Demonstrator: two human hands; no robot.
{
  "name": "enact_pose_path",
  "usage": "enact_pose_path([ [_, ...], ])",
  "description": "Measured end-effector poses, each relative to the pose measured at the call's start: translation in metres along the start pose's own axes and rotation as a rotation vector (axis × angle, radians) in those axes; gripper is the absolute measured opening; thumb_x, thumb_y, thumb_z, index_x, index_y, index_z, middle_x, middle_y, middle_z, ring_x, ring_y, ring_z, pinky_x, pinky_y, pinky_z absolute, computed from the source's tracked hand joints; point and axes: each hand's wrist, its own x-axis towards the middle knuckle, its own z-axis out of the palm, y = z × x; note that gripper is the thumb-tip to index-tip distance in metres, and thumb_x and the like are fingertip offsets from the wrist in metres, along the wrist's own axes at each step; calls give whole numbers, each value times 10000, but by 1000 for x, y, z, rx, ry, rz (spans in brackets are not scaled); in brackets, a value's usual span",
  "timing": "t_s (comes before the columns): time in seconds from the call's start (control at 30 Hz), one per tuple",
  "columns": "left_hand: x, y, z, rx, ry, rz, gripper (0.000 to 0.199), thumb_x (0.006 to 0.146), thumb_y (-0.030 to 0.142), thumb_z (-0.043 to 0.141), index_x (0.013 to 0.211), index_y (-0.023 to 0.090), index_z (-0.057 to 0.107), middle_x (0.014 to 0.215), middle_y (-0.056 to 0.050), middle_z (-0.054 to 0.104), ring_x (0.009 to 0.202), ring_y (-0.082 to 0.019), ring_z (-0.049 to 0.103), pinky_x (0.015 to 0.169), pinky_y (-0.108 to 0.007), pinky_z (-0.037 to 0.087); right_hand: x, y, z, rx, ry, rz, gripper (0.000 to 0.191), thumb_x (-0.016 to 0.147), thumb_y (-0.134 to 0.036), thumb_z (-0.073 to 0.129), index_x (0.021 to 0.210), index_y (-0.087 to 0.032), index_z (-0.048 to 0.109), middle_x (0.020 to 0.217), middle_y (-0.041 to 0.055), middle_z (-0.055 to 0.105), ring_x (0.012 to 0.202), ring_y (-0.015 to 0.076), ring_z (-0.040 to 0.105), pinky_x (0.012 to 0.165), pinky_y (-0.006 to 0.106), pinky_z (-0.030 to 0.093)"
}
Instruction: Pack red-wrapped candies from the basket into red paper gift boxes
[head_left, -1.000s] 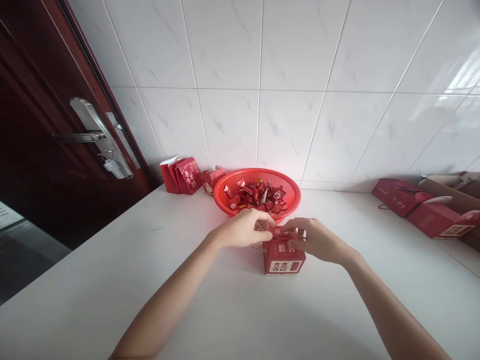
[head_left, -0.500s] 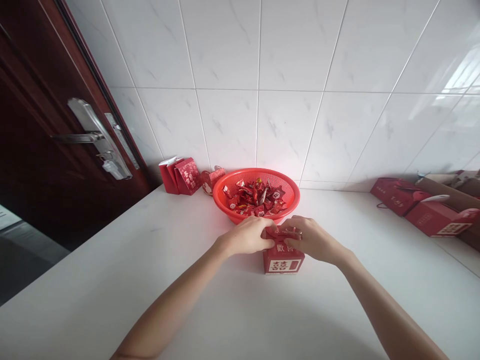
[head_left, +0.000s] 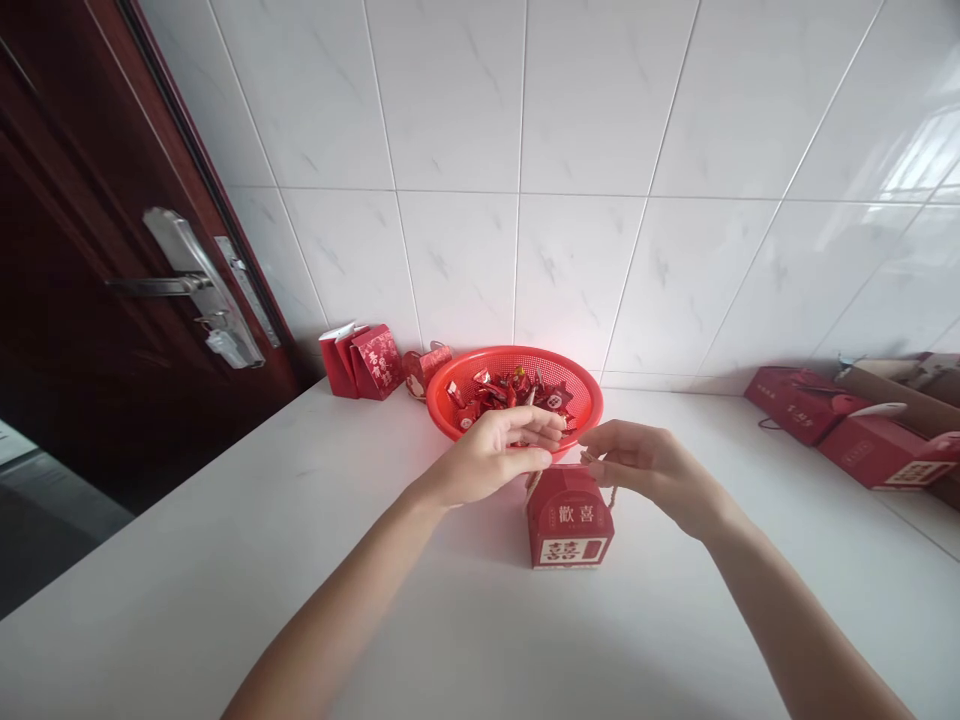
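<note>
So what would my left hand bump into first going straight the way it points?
Probably your right hand, across a small gap near the top of the red box, though depth is unclear.

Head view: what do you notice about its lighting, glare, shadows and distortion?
In the head view, window-like glare whitens the wall tiles at upper right; the door sits in gloom; a faint red tint shows behind the basket; soft shadow darkens the near table; tile lines splay, suggesting wide-angle distortion.
</note>
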Motion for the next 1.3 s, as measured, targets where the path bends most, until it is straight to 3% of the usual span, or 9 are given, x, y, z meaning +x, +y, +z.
enact_pose_path([
  [0.1,-1,1,5,-97,-46,62,305,818,186,664,1122,196,672,1250,-89,664,1240,-259,581,999,-395,509,-3,-3,2,-10,17,18,386,780,-483,769,1042,-215,677,915,72,702,855,242,676,737,387,552],
  [0.27,0,-4,21,-154,-107,125,395,836,144,633,1225,215,627,1384,-88,575,1313,-274,534,1062,-424,484,-5,-5,12,-56,87,15,456,766,-496,783,1099,-227,627,842,56,705,744,219,676,638,355,534],
  [0.43,-1,-10,30,-176,-137,184,470,852,122,607,1304,249,580,1450,-76,502,1351,-276,497,1098,-442,475,-4,-5,25,-79,195,12,407,746,-415,775,1062,-242,586,804,21,673,659,193,666,523,296,475],
  [0.63,-1,-16,30,-100,-121,275,480,877,117,590,1332,268,569,1455,-61,475,1399,-256,437,1155,-441,435,-2,-8,32,-45,294,34,379,695,-248,662,1068,-237,598,793,-12,640,637,180,667,498,266,443],
  [0.8,3,-20,31,70,-63,271,362,901,170,603,1249,264,633,1421,-69,494,1352,-258,489,1090,-422,499,-4,-3,23,4,334,0,286,652,-231,640,936,-200,642,706,-14,647,636,173,650,564,284,469],
  [1.03,4,-19,36,261,-96,315,297,879,162,617,1162,224,680,1326,-77,589,1232,-218,583,1008,-347,536,-21,-8,-12,24,488,-23,244,602,-226,687,841,-187,653,666,2,665,638,186,674,595,298,514],
  [1.17,3,-23,49,255,-257,286,211,884,164,606,1068,181,708,1081,-60,715,1020,-176,666,932,-324,548,-48,-22,-59,-9,673,-65,262,554,-215,754,800,-175,671,628,-5,651,586,182,671,588,306,534],
  [1.3,-2,-50,82,215,-446,234,204,841,156,624,997,155,755,998,-73,754,914,-175,691,829,-289,558,-81,-37,-110,-53,935,-66,153,602,-123,735,746,-150,691,608,31,672,550,149,638,572,283,508],
])
